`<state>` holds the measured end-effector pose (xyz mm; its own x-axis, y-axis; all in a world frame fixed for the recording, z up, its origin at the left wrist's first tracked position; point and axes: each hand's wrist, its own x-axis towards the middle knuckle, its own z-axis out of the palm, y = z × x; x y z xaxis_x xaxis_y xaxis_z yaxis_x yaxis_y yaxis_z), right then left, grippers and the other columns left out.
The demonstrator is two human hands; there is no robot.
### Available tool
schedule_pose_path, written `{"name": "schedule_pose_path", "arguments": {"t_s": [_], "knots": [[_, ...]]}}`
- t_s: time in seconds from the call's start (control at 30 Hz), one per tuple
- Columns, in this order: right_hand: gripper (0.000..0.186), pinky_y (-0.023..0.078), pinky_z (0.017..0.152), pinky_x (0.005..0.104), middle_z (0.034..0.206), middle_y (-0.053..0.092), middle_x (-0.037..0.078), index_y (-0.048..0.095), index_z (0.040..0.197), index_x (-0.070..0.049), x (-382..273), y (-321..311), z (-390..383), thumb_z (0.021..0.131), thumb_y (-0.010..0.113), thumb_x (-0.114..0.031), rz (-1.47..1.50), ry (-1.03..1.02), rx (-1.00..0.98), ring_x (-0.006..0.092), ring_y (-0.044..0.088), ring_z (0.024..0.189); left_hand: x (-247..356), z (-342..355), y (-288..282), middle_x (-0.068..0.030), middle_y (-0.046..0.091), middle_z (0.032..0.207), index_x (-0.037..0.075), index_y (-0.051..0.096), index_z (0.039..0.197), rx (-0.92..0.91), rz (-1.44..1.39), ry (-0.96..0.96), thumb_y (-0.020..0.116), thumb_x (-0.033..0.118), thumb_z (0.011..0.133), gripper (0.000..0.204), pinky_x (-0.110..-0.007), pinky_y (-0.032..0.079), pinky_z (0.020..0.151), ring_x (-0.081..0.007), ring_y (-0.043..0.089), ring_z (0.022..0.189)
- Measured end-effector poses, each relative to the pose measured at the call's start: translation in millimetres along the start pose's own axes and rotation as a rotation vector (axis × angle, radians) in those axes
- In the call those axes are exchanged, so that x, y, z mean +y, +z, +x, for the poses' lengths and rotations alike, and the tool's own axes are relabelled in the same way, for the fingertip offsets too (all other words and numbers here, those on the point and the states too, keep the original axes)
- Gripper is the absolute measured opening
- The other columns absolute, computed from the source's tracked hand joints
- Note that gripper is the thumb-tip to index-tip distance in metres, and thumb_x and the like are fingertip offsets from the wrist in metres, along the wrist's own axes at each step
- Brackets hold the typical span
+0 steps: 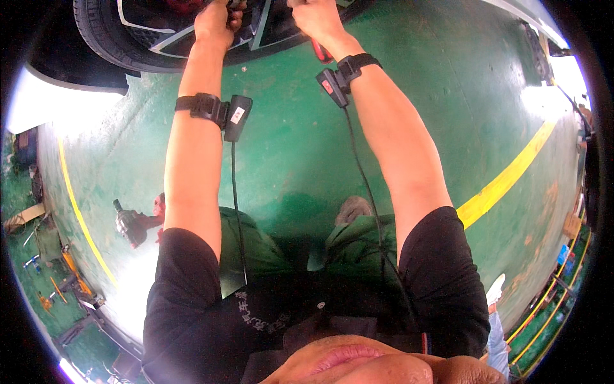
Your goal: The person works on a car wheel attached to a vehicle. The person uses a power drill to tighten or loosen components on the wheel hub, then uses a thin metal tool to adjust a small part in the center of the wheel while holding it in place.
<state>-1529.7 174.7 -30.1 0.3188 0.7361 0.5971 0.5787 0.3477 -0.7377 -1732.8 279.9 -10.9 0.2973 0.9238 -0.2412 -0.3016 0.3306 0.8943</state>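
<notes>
Black shirt sleeves [192, 281] and green trousers [256, 249] fill the lower centre, nearest the lens; both forearms run up from there toward 12 o'clock. Each forearm carries a black strap with a small black box and a cable trailing back to the body: left strap [208, 107], right strap [348, 70].

Left hand [216, 22] at 11 o'clock, fingers curled against the wheel [141, 32] at the spokes; what they enclose is hidden by the top edge, so grip cannot be told. Right hand [316, 16] at 12 o'clock, closed over something cut off by the frame; a red handle [322, 51] shows just below the wrist, and contact with the hand cannot be told.

Wheel sits at the top edge, tyre tread curving toward 10 o'clock, white car body [57, 89] beside it at 9 o'clock.

Green floor [288, 147] lies bare between the arms. Impact wrench [131, 225] on the floor at 8 o'clock, well apart from both hands. Yellow line [505, 179] runs 3 to 2 o'clock; another [80, 217] bounds the left side. Loose tools [54, 281] lie beyond it at 8 o'clock
</notes>
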Motion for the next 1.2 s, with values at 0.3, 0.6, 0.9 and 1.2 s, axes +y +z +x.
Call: {"name": "schedule_pose_path", "arguments": {"t_s": [0.3, 0.6, 0.9, 1.2], "knots": [[0.027, 0.043, 0.058, 0.0418, 0.063, 0.052, 0.016, 0.052, 0.071, -0.004, 18, 15, 1, 0.094, 0.063, -0.010, -0.034, -0.097, -0.014, 0.0368, 0.056, 0.062, 2, -11, 7, -0.0073, 0.061, 0.085, 0.004, 0.061, 0.108, 0.041, 0.084, 0.048, 0.061, 0.019, 0.097, 0.018, -0.023, 0.031, 0.046, -0.0101, 0.045, 0.059], [0.020, 0.041, 0.038, 0.0326, 0.059, 0.054, 0.000, 0.061, 0.081, -0.011, 11, 14, -3, 0.098, 0.062, -0.023, 0.858, 0.651, -0.269, 0.0177, 0.051, 0.041, 3, -7, 1, -0.0053, 0.060, 0.086, 0.004, 0.063, 0.116, 0.032, 0.127, 0.021, 0.061, 0.020, 0.098, 0.025, -0.022, 0.029, 0.046, -0.0086, 0.043, 0.058], [0.021, 0.041, 0.052, 0.0410, 0.057, 0.047, 0.012, 0.056, 0.083, -0.005, 22, 24, -5, 0.097, 0.062, -0.019, -0.011, 0.005, 0.018, 0.0236, 0.057, 0.056, 6, -14, 12, -0.0065, 0.060, 0.086, 0.003, 0.063, 0.116, 0.039, 0.089, 0.034, 0.064, 0.020, 0.096, 0.026, -0.022, 0.028, 0.045, -0.0091, 0.042, 0.057], [0.032, 0.040, 0.041, 0.0355, 0.057, 0.049, 0.002, 0.058, 0.081, -0.004, -46, -14, 2, 0.102, 0.055, -0.028, 0.547, 0.759, -0.261, 0.0188, 0.050, 0.045, 8, -22, 24, -0.0042, 0.056, 0.066, 0.010, 0.057, 0.084, 0.108, 0.093, -0.011, 0.061, 0.026, 0.097, 0.021, -0.023, 0.026, 0.036, -0.0113, 0.041, 0.043]]}}
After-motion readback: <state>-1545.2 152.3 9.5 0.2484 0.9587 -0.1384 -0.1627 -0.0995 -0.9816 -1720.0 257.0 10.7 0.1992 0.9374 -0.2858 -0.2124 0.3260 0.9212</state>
